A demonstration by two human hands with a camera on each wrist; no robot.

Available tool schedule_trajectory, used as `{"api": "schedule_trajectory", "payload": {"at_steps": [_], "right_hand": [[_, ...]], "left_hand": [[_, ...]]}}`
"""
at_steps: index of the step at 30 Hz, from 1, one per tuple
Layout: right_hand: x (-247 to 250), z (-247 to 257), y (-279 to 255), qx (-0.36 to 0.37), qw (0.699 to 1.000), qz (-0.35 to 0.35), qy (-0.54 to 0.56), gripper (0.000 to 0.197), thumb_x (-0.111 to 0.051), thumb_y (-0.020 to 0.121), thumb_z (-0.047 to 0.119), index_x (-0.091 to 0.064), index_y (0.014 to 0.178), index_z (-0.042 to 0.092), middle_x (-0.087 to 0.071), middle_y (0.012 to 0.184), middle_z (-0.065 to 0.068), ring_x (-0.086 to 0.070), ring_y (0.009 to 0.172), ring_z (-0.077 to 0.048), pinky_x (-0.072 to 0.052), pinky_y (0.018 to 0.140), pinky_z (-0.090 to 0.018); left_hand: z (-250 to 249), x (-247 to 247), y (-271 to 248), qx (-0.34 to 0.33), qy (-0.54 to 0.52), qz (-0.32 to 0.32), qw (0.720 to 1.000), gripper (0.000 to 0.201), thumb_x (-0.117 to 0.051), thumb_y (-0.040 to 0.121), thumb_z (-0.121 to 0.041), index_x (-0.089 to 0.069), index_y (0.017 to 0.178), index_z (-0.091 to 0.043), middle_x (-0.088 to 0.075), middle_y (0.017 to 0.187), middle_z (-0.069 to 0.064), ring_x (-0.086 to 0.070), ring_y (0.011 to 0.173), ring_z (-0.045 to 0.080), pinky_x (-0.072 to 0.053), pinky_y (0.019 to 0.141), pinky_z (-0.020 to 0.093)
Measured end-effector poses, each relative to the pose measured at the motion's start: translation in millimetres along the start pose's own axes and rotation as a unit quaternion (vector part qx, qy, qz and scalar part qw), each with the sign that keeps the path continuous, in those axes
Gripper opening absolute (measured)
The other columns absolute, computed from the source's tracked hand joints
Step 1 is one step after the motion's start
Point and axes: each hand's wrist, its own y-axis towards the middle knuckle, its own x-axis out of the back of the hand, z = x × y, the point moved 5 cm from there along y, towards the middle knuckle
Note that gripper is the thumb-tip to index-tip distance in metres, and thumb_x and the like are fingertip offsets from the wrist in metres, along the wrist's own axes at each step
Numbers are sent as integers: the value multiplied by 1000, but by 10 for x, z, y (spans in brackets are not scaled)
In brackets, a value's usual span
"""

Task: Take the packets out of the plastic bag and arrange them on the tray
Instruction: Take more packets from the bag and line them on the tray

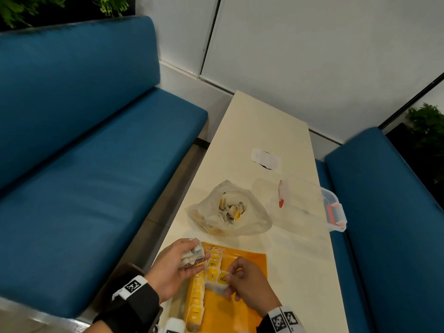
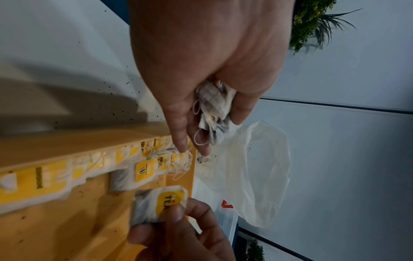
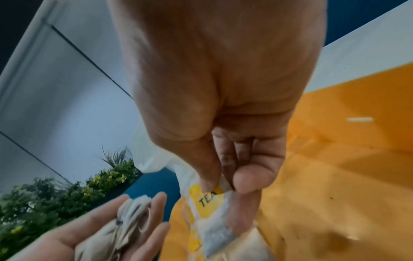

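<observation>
Cream table (image 1: 266,131), left hand (image 1: 175,265) palm-up cupping packets (image 1: 192,253), right hand (image 1: 247,282) pinching tea packet (image 1: 219,282) over tray (image 1: 252,260)

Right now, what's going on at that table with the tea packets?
A person is laying tea packets out on an orange tray. The left hand holds a small bunch of packets over the tray's near-left corner, while the right hand pinches a single packet with a yellow TEA tag just above the tray. A row of packets already runs along the tray's left side. The plastic bag, farther back on the table, still has packets inside.
</observation>
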Motion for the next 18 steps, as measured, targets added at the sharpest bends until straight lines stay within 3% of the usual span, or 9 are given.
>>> {"api": "schedule_trajectory", "payload": {"at_steps": [5, 10, 13, 15, 18], "right_hand": [[-177, -140, 75, -45, 997, 22, -50, 5, -60, 93, 13, -56, 92, 15, -73, 67, -14, -64, 51, -14, -48, 48, -26], [-302, -241, 212, -65, 996, -4, -59, 9, -62, 90, 10, -56, 87, 16, -70, 68, -7, -72, 60, -25, -49, 47, -27], [-316, -238, 245, -53, 996, -42, -66, 11, -60, 90, 7, -55, 85, 15, -73, 82, -7, -73, 62, -17, -51, 46, -25], [-329, -239, 263, -44, 994, -66, -80, 12, -58, 90, 8, -56, 82, 16, -72, 86, -8, -72, 63, -12, -55, 49, -29], [-364, -205, 280, -20, 989, -90, -117, 16, -58, 88, 11, -55, 75, 20, -70, 81, -6, -72, 68, -16, -61, 61, -39]], "left_hand": [[62, 12, 25, 3, 9, -8, 1000, 32, -62, 99, -17, -60, 126, 2, -74, 110, 23, -73, 106, 35, -55, 98, 51], [72, 21, 30, 1, 17, -18, 1000, 26, -60, 100, -15, -62, 122, -1, -73, 113, 24, -74, 104, 34, -54, 100, 52], [62, 14, 28, -4, 28, -20, 999, 23, -61, 100, -16, -63, 118, -2, -74, 108, 22, -74, 105, 34, -55, 97, 52], [52, 7, 24, -6, 35, -21, 999, 20, -61, 100, -17, -64, 115, -3, -74, 104, 20, -74, 105, 34, -55, 98, 53], [48, 8, 29, -7, 43, -26, 999, 21, -62, 99, -17, -64, 115, -3, -75, 104, 21, -74, 104, 33, -54, 100, 55]]}}
